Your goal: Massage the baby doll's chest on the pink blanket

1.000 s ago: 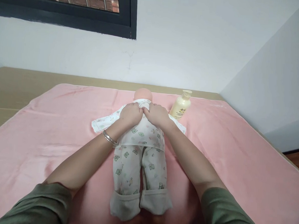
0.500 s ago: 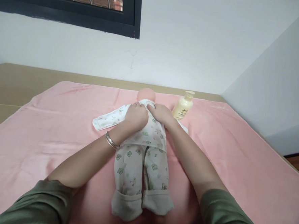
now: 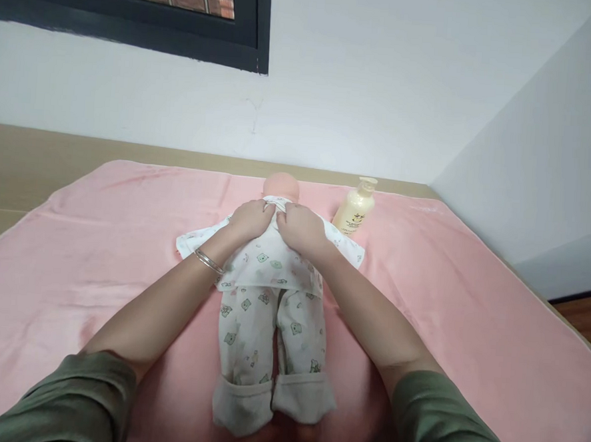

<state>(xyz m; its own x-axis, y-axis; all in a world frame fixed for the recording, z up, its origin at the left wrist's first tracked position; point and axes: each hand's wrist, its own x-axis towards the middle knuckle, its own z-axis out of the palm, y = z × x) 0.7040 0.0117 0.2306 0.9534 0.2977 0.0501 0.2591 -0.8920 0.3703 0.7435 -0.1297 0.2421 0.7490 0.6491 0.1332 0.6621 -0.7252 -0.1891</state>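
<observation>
A baby doll (image 3: 281, 185) lies on its back on a pink blanket (image 3: 122, 264). It is dressed in a white shirt (image 3: 272, 270) with small animal prints and matching trousers (image 3: 248, 338) with turned-up cuffs. Both shirt sleeves spread out to the sides. My left hand (image 3: 250, 219), with a silver bangle at the wrist, has its fingers closed on the shirt front just below the collar. Close beside it, my right hand (image 3: 302, 231) grips the shirt at the same spot, thumb toward the middle. The cloth between the fingertips is partly hidden.
A pale yellow pump bottle (image 3: 355, 210) stands on the blanket to the right of the doll's head. Behind the blanket runs a wooden surface (image 3: 38, 165) against a white wall (image 3: 353, 104). A dark-framed window (image 3: 246, 51) is at the upper left.
My right hand has turned inward and come closer to my left at the collar. My left hand has shifted slightly up the chest. More of the doll's right-side sleeve shows, and the view has shifted slightly.
</observation>
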